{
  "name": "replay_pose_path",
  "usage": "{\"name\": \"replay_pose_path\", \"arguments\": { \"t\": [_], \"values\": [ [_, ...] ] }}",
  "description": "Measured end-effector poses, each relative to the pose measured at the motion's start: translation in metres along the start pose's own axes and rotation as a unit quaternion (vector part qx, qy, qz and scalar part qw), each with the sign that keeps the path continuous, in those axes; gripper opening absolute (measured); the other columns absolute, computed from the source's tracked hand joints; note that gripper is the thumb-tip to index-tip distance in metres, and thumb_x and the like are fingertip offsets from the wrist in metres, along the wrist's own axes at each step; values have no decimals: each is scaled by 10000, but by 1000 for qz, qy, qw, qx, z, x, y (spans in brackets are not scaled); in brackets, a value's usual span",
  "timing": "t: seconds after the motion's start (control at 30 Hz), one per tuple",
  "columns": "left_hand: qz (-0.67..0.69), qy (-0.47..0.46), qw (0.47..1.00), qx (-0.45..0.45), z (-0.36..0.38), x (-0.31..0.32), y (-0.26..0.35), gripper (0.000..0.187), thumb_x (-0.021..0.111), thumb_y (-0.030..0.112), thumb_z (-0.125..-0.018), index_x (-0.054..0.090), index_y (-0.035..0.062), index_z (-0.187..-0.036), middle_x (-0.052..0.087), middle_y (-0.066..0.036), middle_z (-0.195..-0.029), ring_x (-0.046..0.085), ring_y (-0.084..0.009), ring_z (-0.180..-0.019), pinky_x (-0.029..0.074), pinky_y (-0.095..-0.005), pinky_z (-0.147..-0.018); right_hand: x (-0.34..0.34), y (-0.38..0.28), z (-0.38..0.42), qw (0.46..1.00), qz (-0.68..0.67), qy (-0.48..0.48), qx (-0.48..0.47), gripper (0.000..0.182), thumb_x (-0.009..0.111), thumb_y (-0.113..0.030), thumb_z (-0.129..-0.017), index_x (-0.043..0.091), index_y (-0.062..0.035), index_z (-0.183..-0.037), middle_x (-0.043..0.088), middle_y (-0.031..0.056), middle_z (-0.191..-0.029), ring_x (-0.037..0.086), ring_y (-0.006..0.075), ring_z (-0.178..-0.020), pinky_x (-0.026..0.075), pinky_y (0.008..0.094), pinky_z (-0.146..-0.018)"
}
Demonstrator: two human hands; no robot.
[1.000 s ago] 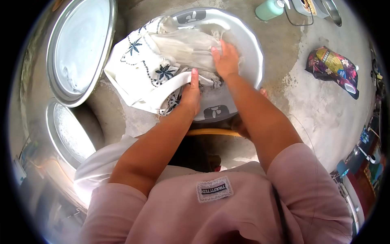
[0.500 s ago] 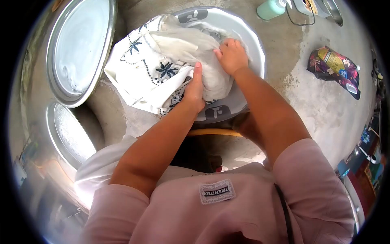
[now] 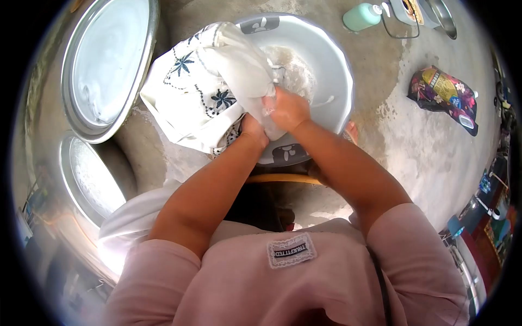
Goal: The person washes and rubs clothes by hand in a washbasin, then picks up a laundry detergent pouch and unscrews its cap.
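A white garment [image 3: 228, 70] with dark blue flower embroidery drapes over the left side of a pale grey washbasin [image 3: 338, 81]. Its left part hangs outside the rim. My right hand [image 3: 289, 110] is closed round a bunched fold of the wet cloth above the basin. Close beside it, my left hand [image 3: 254, 130] grips the same garment near the basin's front rim, its fingers partly hidden by cloth. Sudsy water [image 3: 293, 68] shows in the basin behind my hands.
On the left stand a large metal tub of water [image 3: 142, 70] and a smaller metal basin [image 3: 73, 182]. A green pump bottle [image 3: 361, 17] is at the top right. A dark flowered detergent pouch [image 3: 443, 98] lies on the concrete floor [image 3: 391, 141].
My right hand has drawn back left and toward me, pulling cloth with it and uncovering the water. My left hand has turned, its raised thumb now folded into the fabric.
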State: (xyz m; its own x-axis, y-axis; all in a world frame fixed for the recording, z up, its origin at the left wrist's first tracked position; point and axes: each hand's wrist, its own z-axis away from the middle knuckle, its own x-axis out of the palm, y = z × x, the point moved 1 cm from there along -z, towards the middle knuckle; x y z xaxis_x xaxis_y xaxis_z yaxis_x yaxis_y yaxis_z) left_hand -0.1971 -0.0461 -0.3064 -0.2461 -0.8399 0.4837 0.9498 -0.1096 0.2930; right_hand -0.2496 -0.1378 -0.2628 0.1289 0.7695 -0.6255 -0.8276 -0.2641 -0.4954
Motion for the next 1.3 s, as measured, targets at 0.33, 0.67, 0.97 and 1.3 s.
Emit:
{"name": "replay_pose_path", "arguments": {
  "t": [0.33,0.67,0.97,1.3],
  "values": [
    [-51,153,976,-148,33,32,20,867,327,735,-828,229,115,-1425,335,-101,-1432,310,-335,-1314,330,-509,-1020,4,35,-69,983,-155,40,-85,483,692,-261,-728,569,-86,-1161,507,123,-1224,488,296,-1126,396,354,-942],
    [23,61,996,-65,-1,-6,4,579,355,521,-936,361,128,-1361,438,-75,-1355,426,-229,-1229,364,-365,-1007,-1,-14,-7,999,29,9,-34,565,584,-498,-805,541,-81,-1183,628,161,-1014,584,337,-940,449,411,-833],
    [-99,95,987,-81,16,16,10,917,345,782,-778,252,140,-1427,368,-90,-1415,294,-273,-1331,251,-386,-1088,41,44,-45,980,-108,163,-33,486,615,-444,-790,595,-101,-1134,481,162,-1264,466,351,-1118,395,425,-937],
    [33,-21,994,-104,-3,-7,4,785,391,666,-860,376,60,-1360,481,-88,-1323,490,-250,-1176,394,-351,-977,-14,6,-44,995,30,85,-40,355,625,-381,-802,615,-83,-995,616,113,-1097,546,329,-1034,423,426,-889]
  ]
}}
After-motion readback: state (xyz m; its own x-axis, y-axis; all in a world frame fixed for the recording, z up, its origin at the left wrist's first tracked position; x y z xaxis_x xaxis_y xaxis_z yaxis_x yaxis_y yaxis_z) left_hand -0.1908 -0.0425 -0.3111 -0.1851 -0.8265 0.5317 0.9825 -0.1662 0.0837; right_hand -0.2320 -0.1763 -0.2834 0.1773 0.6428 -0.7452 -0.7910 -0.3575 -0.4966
